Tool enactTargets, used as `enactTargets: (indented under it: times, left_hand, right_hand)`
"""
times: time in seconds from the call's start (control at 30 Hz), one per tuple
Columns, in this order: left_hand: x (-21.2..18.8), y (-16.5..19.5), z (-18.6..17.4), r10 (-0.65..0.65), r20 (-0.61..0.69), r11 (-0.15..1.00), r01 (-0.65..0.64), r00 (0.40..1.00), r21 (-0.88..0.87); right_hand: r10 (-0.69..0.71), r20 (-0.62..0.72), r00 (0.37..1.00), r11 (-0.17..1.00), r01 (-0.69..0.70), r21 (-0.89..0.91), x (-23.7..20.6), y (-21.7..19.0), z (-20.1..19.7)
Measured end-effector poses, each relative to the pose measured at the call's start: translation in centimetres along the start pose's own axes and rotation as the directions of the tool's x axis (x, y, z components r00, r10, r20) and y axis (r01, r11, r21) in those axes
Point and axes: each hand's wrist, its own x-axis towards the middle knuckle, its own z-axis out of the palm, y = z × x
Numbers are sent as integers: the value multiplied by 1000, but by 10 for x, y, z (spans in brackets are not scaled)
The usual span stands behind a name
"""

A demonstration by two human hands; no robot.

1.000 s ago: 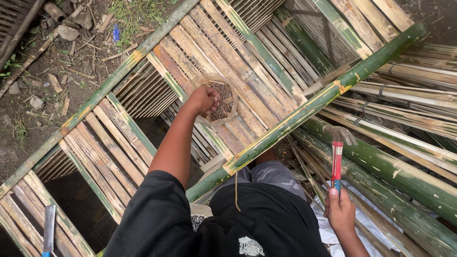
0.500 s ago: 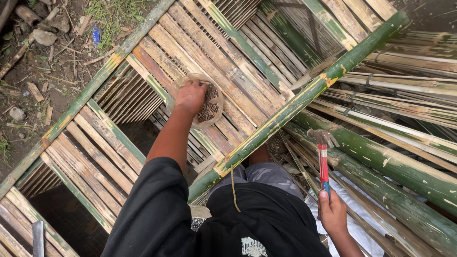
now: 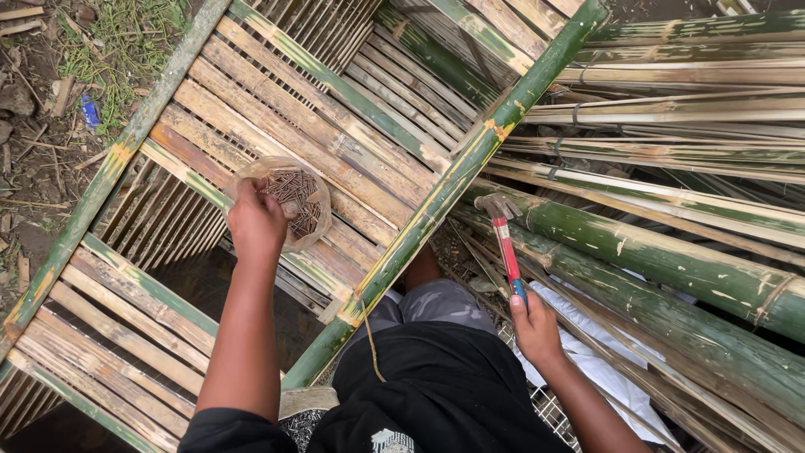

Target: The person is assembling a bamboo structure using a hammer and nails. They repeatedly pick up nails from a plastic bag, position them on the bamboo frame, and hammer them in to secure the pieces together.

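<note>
Reaching into the bowl of nails (image 3: 293, 201) on the bamboo slat panel (image 3: 335, 126), our left hand (image 3: 256, 222) pinches down among them — whether it grips one, we cannot tell. Our right hand (image 3: 537, 327) clasps the red-handled hammer (image 3: 506, 239), head up — nail-picking, we judge; next comes placing a nail on a slat.

A: What is the slatted panel (image 3: 335, 143) made of?

B: Split bamboo, matt and dry, tan with rough streaks of green skin left on. The long pole (image 3: 457, 180) along its edge is whole bamboo, green and smoother, scuffed yellow at the joints.

A: And the hammer (image 3: 506, 243)?

B: Dull grey metal head, glossy red handle that looks like plastic, held at its end by the right hand (image 3: 535, 331).

A: Under the left hand (image 3: 256, 222)?

B: A thin clear plastic bag (image 3: 289, 197), slightly shiny, holding brown, rusty-looking metal nails (image 3: 298, 193).

A: The clothing?

B: Matt black cloth shirt (image 3: 436, 394), grey cloth trousers (image 3: 436, 304).
</note>
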Motion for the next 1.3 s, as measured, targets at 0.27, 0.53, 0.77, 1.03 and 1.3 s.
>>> enactTargets:
  times: [0.27,0.53,0.77,1.03,1.3]
  left_hand:
    - [-83,114,66,63,-52,796,-82,997,-599]
    - [-68,204,201,-291,456,387,540,841,-748]
    - [-79,195,228,-112,103,664,152,988,-732]
    - [-78,196,221,68,-60,780,-90,996,-619]
    - [-85,193,231,48,19,788,-26,999,-616]
  right_hand:
    - [-185,-27,982,967,177,-182,51,-41,-2]
    - [-76,41,996,973,83,-214,61,-39,-15]
    - [-51,44,998,973,60,-223,51,-37,-36]
    - [-182,39,982,983,183,-29,27,-92,-69]
    - [-305,24,952,952,304,14,38,-109,-60]
